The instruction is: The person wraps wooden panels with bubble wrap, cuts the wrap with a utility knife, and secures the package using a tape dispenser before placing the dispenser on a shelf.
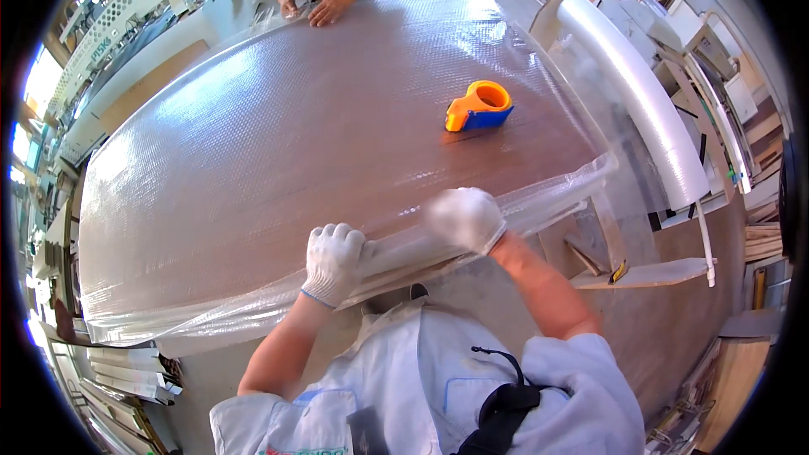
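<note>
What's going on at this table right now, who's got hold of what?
A person in white gloves stands at the near edge of a large brown panel covered in clear bubble wrap. The left hand and right hand both grip the wrap where it folds over the panel's near edge. An orange and blue tape dispenser sits on top, untouched. At the far edge, a co-worker's hands press on the wrap. A roll of bubble wrap stands to the right.
</note>
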### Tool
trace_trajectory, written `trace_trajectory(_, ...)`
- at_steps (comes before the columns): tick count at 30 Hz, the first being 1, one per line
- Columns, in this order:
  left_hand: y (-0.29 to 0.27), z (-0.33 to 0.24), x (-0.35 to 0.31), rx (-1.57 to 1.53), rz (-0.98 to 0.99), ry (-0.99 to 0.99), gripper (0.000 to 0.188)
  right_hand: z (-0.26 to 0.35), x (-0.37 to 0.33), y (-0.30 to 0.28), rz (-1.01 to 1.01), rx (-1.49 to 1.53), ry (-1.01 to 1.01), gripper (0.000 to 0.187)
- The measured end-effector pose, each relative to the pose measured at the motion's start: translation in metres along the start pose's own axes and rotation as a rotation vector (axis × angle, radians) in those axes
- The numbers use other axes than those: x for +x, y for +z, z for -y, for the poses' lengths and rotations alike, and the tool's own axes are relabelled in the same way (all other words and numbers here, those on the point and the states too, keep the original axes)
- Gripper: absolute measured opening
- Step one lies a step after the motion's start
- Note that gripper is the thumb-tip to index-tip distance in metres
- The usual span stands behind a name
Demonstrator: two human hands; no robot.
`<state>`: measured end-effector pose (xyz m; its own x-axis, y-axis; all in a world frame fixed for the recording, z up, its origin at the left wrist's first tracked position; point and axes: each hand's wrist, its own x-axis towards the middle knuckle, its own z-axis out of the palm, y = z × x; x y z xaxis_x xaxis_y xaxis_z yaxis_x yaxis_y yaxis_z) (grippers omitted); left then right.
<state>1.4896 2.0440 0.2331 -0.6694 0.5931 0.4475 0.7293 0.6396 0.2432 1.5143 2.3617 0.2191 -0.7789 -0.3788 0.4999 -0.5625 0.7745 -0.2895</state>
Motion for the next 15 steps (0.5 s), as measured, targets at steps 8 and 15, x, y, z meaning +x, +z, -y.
trace_trajectory(8,-0.004,0.017,-0.004,0.000,0.135,-0.005,0.022,-0.047,0.044,-0.038,-0.310,-0.236,0.201,0.042)
trace_trajectory(15,0.000,0.024,0.024,-0.184,0.103,0.112,0.027,-0.146,0.075,-0.060,0.190,-0.752,0.510,0.037)
